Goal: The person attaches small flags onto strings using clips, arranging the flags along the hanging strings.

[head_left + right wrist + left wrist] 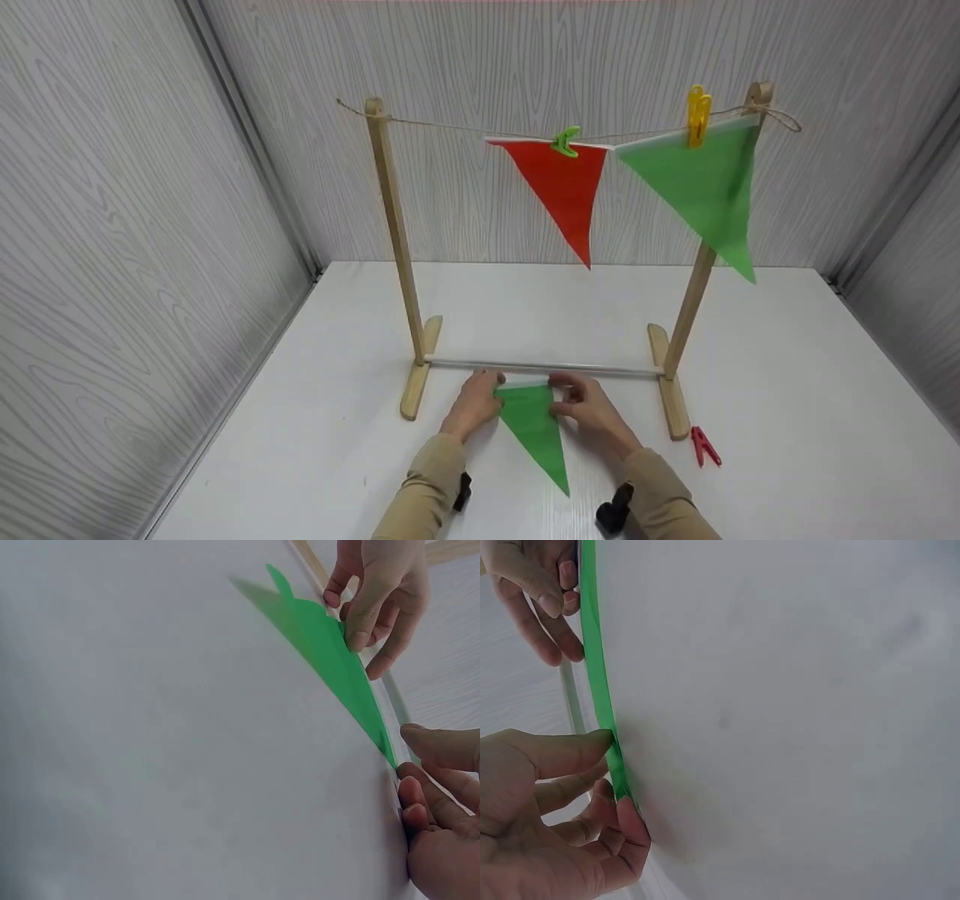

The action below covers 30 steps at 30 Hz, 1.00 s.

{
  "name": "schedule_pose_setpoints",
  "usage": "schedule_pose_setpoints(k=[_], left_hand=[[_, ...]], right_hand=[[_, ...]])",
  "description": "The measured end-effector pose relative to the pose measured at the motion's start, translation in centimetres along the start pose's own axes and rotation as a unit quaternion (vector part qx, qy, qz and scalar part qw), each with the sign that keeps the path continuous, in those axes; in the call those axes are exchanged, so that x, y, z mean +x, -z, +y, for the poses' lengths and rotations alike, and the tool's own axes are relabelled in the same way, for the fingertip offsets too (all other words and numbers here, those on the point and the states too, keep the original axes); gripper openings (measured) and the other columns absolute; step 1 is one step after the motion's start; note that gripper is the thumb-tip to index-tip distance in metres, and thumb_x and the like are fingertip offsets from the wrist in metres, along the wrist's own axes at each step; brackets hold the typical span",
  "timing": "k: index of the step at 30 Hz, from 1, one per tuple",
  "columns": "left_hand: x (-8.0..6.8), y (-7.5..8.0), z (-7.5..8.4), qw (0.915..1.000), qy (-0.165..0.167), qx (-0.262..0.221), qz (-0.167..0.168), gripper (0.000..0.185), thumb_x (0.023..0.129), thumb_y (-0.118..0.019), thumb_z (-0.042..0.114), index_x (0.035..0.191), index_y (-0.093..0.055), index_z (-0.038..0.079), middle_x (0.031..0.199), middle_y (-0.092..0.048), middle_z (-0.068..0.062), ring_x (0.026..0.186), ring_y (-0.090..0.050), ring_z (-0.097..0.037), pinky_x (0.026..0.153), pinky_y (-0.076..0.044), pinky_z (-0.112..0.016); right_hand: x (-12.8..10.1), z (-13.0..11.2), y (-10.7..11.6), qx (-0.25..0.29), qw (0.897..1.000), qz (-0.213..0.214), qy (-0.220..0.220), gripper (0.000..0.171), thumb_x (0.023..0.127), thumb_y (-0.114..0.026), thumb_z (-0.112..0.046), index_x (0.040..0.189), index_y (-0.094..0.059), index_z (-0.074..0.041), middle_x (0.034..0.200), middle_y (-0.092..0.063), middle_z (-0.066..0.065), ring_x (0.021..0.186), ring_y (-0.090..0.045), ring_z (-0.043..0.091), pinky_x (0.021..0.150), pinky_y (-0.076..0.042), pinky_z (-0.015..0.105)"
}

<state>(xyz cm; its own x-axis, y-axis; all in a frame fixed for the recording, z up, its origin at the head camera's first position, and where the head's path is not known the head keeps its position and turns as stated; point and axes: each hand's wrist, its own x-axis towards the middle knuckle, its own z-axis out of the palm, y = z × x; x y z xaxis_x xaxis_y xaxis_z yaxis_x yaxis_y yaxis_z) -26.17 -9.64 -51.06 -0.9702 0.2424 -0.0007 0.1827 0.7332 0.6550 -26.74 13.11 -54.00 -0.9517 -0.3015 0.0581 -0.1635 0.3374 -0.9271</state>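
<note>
A small green triangular pennant (534, 424) is between the two hands, its white-edged top toward the stand and its point toward the person. At its left corner, the left hand (476, 405) pinches the cloth between thumb and fingers. The right hand (589, 409) has curled fingers at the other top corner; in the right wrist view its thumb (435, 746) stands a little apart from the cloth. Seen nearly edge-on in the left wrist view, the pennant (596, 667) is a narrow green strip. Part of each corner is hidden behind the fingers.
Behind the hands stands a wooden frame (396, 225) with a low white crossbar (540, 367). From its string (435, 123) hang a red pennant (562, 187) under a green clip (566, 141) and a larger green pennant (705, 180) under a yellow clothespin (698, 116). A red clothespin (703, 446) lies right.
</note>
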Motion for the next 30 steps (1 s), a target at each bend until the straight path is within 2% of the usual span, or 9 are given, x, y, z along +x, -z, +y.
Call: schedule_pose_setpoints(k=[10,21,26,30], left_hand=[[0.06,0.04,-0.23,0.9998,-0.009,0.012,0.013,0.018,0.092,-0.065,-0.001,0.108,-0.062,-0.007,0.109,-0.058,-0.021,0.105,-0.058,-0.037,0.094,-0.05,-0.051],[-0.12,0.03,-0.23,0.9996,-0.02,0.005,0.02,0.009,0.09,-0.062,-0.002,0.099,-0.062,-0.005,0.104,-0.056,-0.018,0.104,-0.053,-0.036,0.092,-0.047,-0.05],[-0.1,0.14,-0.25,0.9992,-0.034,-0.003,0.019,0.008,0.091,-0.06,-0.003,0.098,-0.062,-0.005,0.098,-0.06,-0.015,0.096,-0.054,-0.028,0.086,-0.048,-0.043],[-0.1,0.2,-0.41,0.9991,-0.037,-0.013,0.019,0.008,0.092,-0.06,-0.003,0.1,-0.063,-0.004,0.092,-0.06,-0.012,0.087,-0.05,-0.021,0.078,-0.045,-0.037]], right_hand=[[-0.13,-0.04,-0.05,-0.008,1.0,0.007,0.005,0.056,0.083,-0.074,-0.002,0.136,-0.057,0.005,0.13,-0.063,0.024,0.085,-0.051,0.015,0.075,-0.041,0.022],[0.23,0.19,-0.06,-0.002,1.0,0.006,0.006,0.057,0.086,-0.071,0.001,0.138,-0.052,0.008,0.13,-0.062,0.029,0.084,-0.052,0.013,0.073,-0.043,0.02],[0.25,0.27,-0.29,0.015,1.0,0.021,0.003,0.05,0.089,-0.066,0.004,0.137,-0.052,0.011,0.118,-0.066,0.031,0.09,-0.058,0.017,0.075,-0.046,0.019],[0.21,0.23,-0.52,0.022,0.999,0.044,-0.006,0.043,0.089,-0.065,0.006,0.131,-0.056,0.012,0.104,-0.069,0.028,0.086,-0.06,0.015,0.074,-0.046,0.019]])
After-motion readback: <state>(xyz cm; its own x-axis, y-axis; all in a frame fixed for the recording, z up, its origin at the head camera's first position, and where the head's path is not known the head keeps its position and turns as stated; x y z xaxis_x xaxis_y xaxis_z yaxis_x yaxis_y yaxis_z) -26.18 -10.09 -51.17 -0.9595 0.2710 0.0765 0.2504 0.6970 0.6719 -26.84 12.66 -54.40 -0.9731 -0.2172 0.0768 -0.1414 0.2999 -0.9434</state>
